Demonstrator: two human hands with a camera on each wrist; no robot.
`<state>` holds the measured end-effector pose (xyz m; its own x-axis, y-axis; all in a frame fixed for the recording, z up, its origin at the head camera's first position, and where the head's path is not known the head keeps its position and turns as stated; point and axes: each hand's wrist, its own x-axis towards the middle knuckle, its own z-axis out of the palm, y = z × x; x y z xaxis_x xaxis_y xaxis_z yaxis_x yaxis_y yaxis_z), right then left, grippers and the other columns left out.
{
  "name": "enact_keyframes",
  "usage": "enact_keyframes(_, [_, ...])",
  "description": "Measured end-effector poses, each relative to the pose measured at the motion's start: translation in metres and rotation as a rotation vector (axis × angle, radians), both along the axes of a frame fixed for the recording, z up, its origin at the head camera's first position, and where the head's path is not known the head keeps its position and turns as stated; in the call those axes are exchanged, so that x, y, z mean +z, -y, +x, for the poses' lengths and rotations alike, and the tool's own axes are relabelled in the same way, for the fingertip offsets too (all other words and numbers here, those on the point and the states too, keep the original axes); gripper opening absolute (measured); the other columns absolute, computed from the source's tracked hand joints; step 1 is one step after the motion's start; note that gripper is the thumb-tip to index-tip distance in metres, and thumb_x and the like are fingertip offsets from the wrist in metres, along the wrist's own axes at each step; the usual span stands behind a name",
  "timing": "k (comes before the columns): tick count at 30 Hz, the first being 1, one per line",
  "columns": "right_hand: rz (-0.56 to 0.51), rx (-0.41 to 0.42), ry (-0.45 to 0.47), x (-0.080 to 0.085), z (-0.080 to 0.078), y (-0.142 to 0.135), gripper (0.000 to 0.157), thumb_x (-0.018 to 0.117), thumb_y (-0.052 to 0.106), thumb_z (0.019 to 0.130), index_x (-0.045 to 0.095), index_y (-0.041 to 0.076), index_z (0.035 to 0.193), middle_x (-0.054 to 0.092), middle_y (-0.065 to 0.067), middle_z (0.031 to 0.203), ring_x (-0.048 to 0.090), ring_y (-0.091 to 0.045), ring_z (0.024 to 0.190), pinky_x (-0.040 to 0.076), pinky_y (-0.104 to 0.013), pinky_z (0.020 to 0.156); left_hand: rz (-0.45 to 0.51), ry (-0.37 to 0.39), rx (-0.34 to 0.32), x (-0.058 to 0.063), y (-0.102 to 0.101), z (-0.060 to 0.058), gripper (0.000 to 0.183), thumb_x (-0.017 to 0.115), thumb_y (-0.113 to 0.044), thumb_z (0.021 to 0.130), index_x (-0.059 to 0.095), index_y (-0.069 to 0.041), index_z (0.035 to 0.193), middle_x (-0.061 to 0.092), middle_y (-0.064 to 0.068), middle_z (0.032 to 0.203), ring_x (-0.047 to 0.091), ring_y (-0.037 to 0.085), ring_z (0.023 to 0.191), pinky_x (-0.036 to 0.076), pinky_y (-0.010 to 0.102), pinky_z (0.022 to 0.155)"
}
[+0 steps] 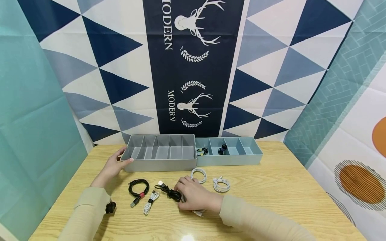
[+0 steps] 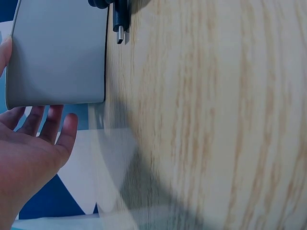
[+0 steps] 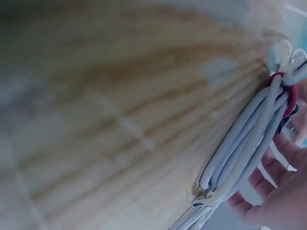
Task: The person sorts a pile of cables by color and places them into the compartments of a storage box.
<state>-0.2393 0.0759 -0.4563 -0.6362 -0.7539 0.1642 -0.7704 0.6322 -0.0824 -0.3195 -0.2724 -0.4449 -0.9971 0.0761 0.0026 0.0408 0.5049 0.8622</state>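
Note:
My left hand (image 1: 114, 164) holds the left end of the grey divided organizer box (image 1: 159, 165), thumb at its front and fingers at the end wall. In the left wrist view the fingers of that hand (image 2: 41, 143) curl beside the box's end wall (image 2: 57, 57). Low over the table, my right hand (image 1: 196, 195) grips a coiled grey cable with a red tie (image 3: 249, 139), partly hidden under the palm in the head view. A bundled black cable (image 1: 172, 193) lies right at its fingertips. Near them are a white cable (image 1: 151, 202) and a looped black cable with a red tie (image 1: 138, 189).
A light blue divided box (image 1: 229, 161) adjoins the grey box on the right; its two left compartments hold small dark cables (image 1: 222, 149). Two coiled white cables (image 1: 221, 185) (image 1: 199, 175) lie in front. A patterned cloth (image 1: 193, 67) hangs behind the table (image 1: 150, 227).

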Motion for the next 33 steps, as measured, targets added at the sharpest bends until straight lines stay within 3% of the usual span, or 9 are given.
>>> enact_keyframes(8, [0.006, 0.02, 0.017, -0.0003, -0.006, -0.0042, 0.035, 0.059, 0.031, 0.076, 0.055, 0.023, 0.11, 0.048, 0.007, 0.105, 0.042, -0.009, 0.094, 0.035, -0.029, 0.073, -0.004, -0.006, -0.001, -0.0003, -0.0001, -0.0004, 0.093, 0.059, -0.054, 0.076, 0.01, -0.016, 0.145, 0.015, 0.016, 0.147, 0.029, 0.039, 0.126, 0.039, 0.049, 0.09])
enact_keyframes(16, [0.003, 0.001, 0.01, 0.0004, -0.0093, -0.0072, 0.024, 0.061, 0.037, 0.079, 0.056, 0.025, 0.099, 0.048, 0.008, 0.099, 0.042, -0.009, 0.087, 0.034, -0.027, 0.069, -0.001, -0.005, -0.002, 0.0, -0.0005, 0.0001, 0.093, 0.059, -0.054, 0.076, 0.01, -0.015, 0.145, 0.015, 0.016, 0.147, 0.03, 0.039, 0.125, 0.039, 0.049, 0.09])
enact_keyframes(33, [-0.025, -0.018, -0.049, 0.0019, -0.0104, -0.0079, 0.022, 0.061, 0.04, 0.079, 0.057, 0.023, 0.093, 0.051, 0.01, 0.093, 0.044, -0.008, 0.083, 0.037, -0.027, 0.067, -0.004, 0.006, 0.002, 0.0017, -0.0008, 0.0006, 0.093, 0.059, -0.053, 0.076, 0.009, -0.013, 0.145, 0.016, 0.017, 0.146, 0.028, 0.039, 0.126, 0.039, 0.049, 0.091])
